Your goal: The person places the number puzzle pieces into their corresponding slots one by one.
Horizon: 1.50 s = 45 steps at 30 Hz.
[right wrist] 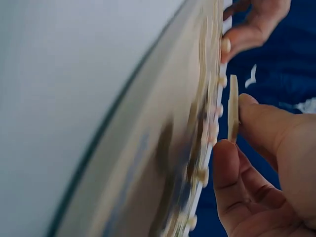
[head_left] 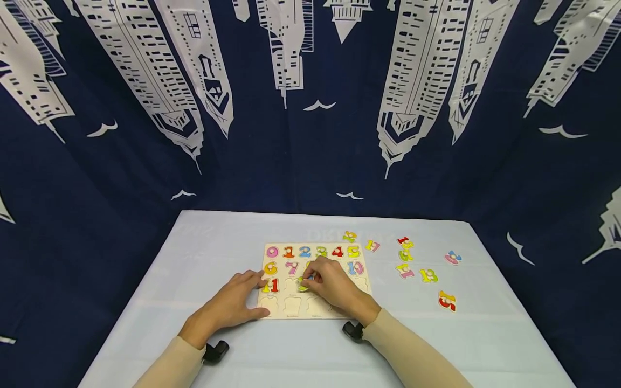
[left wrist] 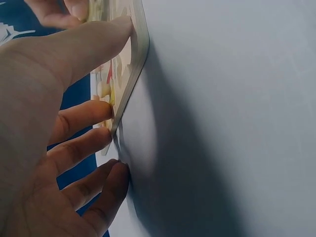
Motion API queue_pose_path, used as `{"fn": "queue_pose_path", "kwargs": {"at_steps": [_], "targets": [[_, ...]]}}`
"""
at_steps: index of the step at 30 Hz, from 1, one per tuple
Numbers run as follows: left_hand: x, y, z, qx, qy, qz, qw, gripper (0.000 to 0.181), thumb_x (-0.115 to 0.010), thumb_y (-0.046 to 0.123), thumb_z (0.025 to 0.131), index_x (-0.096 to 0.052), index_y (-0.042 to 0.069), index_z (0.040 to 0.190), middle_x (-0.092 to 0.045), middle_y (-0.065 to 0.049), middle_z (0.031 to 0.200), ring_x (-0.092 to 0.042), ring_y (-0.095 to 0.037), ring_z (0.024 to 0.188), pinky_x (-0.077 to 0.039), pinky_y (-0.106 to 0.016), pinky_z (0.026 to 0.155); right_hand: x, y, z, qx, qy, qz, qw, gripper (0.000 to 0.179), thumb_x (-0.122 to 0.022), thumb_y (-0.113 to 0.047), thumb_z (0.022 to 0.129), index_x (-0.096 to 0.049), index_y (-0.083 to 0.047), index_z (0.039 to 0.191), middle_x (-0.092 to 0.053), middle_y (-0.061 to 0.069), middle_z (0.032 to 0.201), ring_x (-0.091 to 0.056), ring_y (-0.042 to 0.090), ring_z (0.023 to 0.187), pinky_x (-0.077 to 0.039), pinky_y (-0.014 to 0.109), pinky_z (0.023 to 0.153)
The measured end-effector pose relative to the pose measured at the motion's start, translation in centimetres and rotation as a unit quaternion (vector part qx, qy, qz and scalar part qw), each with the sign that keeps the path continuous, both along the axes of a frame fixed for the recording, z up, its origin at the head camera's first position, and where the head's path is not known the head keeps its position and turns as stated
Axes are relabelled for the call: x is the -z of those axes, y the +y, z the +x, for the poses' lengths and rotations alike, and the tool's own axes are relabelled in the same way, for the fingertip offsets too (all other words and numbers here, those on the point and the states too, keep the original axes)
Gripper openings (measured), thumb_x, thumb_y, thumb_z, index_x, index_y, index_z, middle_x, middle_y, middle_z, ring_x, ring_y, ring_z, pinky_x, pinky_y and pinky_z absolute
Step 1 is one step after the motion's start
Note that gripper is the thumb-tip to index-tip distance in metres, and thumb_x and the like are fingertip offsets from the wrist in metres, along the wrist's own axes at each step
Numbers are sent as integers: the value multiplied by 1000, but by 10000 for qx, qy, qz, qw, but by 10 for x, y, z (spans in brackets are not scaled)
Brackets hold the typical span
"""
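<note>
A wooden number puzzle board (head_left: 278, 314) lies flat on the table, its upper rows filled with coloured number pieces. My left hand (head_left: 233, 303) rests at the board's left edge, fingers spread. In the left wrist view, the thumb of that hand (left wrist: 54, 74) lies on the board's rim (left wrist: 141, 34). My right hand (head_left: 338, 285) pinches a green-and-blue number puzzle piece (head_left: 303, 284) over the third row, right of the 11 (head_left: 274, 285). Seen edge-on from the right wrist, the piece (right wrist: 233, 111) is apart from the board (right wrist: 173, 64). The fingers hide its number.
Several loose number pieces lie on the white table (head_left: 485, 345) right of the board, among them a red-and-yellow 15 (head_left: 447, 301), a green-and-yellow piece (head_left: 429, 276) and a pink-and-blue piece (head_left: 453, 257). Two more, one yellow (head_left: 349, 236), lie behind the board. A dark patterned curtain (head_left: 291, 161) hangs behind.
</note>
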<state>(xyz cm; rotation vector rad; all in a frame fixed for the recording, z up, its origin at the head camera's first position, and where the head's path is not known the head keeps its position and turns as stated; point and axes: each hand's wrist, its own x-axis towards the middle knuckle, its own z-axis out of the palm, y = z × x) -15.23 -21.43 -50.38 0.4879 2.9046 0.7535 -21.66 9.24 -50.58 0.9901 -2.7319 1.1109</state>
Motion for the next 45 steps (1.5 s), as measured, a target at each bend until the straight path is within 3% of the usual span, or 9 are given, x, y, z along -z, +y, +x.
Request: {"fn": "queue_pose_path", "kwargs": {"at_steps": [7,23,31,35,45], "targets": [[2,0,0,43,-21,49,10000,80,-101,41,91,-70,7,157,-67,-14,166,-61,-40,152,-49,-62,135,0,-27,4,-256,134,350,9990,4,-88,-8,104,-85,-6,105,-76,9,101,-67,8,86,-61,20,77],[-1,-2,-1,67,24,19,10000,90,-102,45,91,-65,5,163,-74,-5,152,-63,-36,147,-51,-61,132,2,-37,2,24,32,592,9982,5,-90,-9,102,-85,-8,101,-69,2,98,-58,6,83,-55,20,75],[-4,-2,3,55,-4,47,10000,99,-102,46,90,-59,1,167,-76,1,143,-65,-34,145,-52,-61,131,3,-33,2,-80,-63,551,9984,8,-91,-11,103,-86,-8,108,-74,7,101,-63,10,84,-55,20,75],[-3,-2,3,12,-25,14,10000,97,-102,44,91,-60,1,167,-76,1,144,-64,-33,145,-52,-60,132,3,-27,4,-63,-18,542,9985,13,-90,-18,104,-87,-10,115,-76,3,104,-63,8,84,-56,20,76],[1,0,1,-82,-53,-20,10000,87,-103,42,90,-67,6,161,-72,-6,157,-63,-32,147,-51,-58,133,-1,8,1,450,58,394,9982,12,-91,-16,103,-88,-14,115,-74,-5,102,-60,6,82,-55,22,76]]}}
